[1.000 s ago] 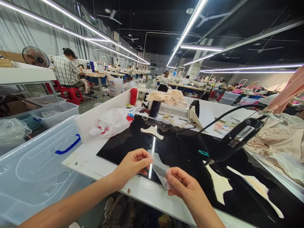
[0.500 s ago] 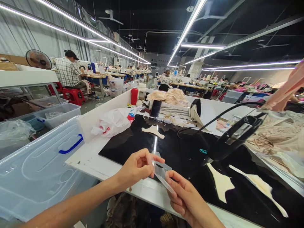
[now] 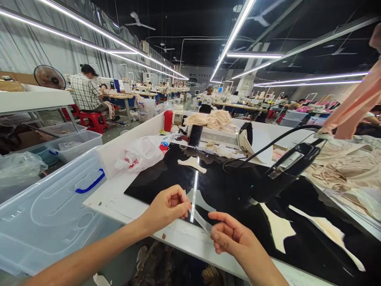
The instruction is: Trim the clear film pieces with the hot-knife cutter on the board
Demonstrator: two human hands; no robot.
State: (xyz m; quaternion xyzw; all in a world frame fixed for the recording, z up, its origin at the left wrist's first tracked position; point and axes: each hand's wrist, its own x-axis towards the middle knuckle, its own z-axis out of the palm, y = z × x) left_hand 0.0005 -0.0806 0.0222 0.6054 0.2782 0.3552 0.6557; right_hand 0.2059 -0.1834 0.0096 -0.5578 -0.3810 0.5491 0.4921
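A narrow strip of clear film stretches between my two hands over the front edge of the black board. My left hand pinches its upper end between thumb and fingertips. At the lower end, my right hand grips the strip between thumb and curled fingers, its index finger extended. A translucent cut piece lies flat on the board just behind the strip. Farther back rests a small cream fabric piece. Two larger cream pieces lie to the right.
A black corded tool leans over the board's right side, near piled beige fabric. A white plastic bag sits at the left, beside a lidded clear bin. Behind are a red container and stacked fabric.
My right hand has lowered slightly and its index finger has straightened. The film, earlier broader and looped, now appears as a narrow, straighter strip. The view has shifted a little.
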